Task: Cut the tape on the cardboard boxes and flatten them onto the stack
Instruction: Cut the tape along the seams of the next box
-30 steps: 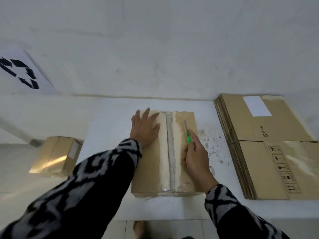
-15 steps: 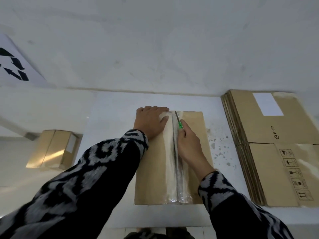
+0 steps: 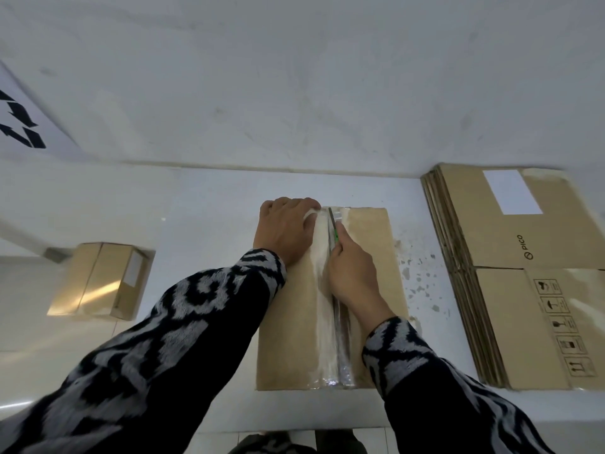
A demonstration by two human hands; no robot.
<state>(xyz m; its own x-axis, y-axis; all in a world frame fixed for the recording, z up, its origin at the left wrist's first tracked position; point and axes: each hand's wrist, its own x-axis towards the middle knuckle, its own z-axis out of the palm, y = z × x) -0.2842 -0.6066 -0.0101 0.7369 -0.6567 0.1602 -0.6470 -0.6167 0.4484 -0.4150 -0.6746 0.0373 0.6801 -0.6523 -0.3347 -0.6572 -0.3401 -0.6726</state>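
A brown cardboard box (image 3: 373, 257) lies in the middle of the white table, with a strip of clear tape (image 3: 340, 348) running along its top seam. My left hand (image 3: 284, 229) grips the box's far left edge, fingers curled over it. My right hand (image 3: 353, 273) holds a green box cutter (image 3: 334, 231); its blade rests on the tape near the far end of the seam. A stack of flattened boxes (image 3: 510, 267) lies to the right of the box.
A smaller sealed cardboard box (image 3: 98, 281) sits on the floor to the left, below the table (image 3: 209, 217). A white wall rises behind the table. A sheet with a black recycling symbol (image 3: 23, 126) is at far left.
My left hand slid from flat on the lid to the box's far edge and curled over it. My right hand brought the cutter from right of the seam onto the tape's far end.
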